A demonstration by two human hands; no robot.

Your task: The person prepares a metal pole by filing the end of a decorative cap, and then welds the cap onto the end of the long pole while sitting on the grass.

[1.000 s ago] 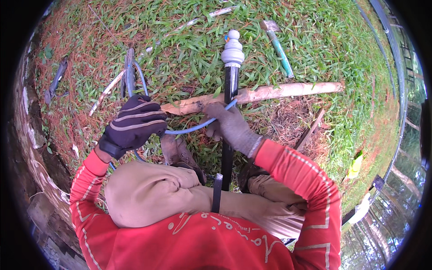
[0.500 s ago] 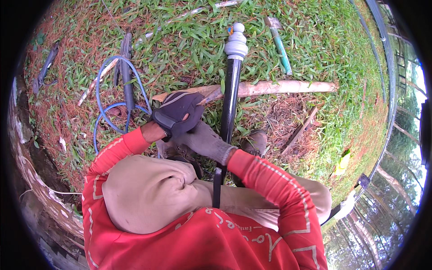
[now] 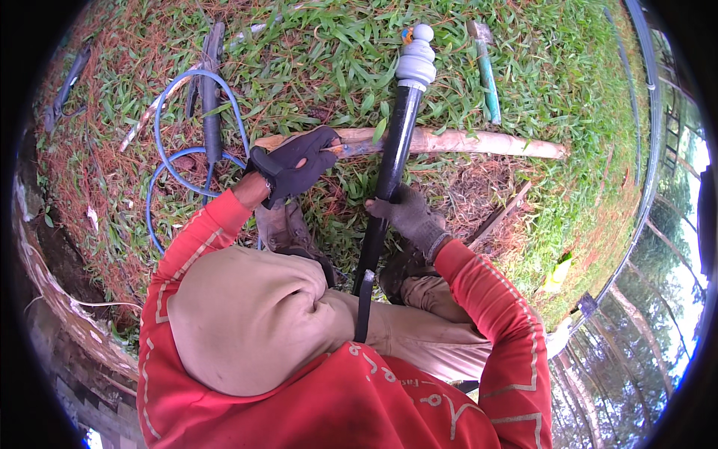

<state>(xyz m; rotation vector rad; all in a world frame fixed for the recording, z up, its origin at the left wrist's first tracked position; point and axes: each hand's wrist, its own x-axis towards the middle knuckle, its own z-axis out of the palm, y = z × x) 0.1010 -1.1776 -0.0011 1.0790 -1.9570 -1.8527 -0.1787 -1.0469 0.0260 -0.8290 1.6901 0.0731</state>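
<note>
A glossy black pole (image 3: 398,138) with a grey stacked-ball finial (image 3: 417,63) slants up from between my legs, its lower end by my lap. My right hand (image 3: 410,215), in a grey knit glove, is wrapped round the pole below its middle. To its left, my left hand (image 3: 299,161) wears a dark glove and rests at the left part of a long pale wooden pole (image 3: 479,144). Its fingers are bent in at the wood, near a small bluish patch; what they hold, if anything, is hard to make out. The black pole crosses over the wood.
Left of my hands lie a loop of blue cable (image 3: 158,142) and a dark long-handled tool (image 3: 212,112). A hammer with a teal handle (image 3: 488,82) lies at the upper right. A short board (image 3: 502,213) sits on brown needles. Another dark tool (image 3: 67,86) lies far left.
My right hand has left my left hand and moved right onto the black pole. The pole's top has shifted slightly right. My left hand stays near the wood's left end.
</note>
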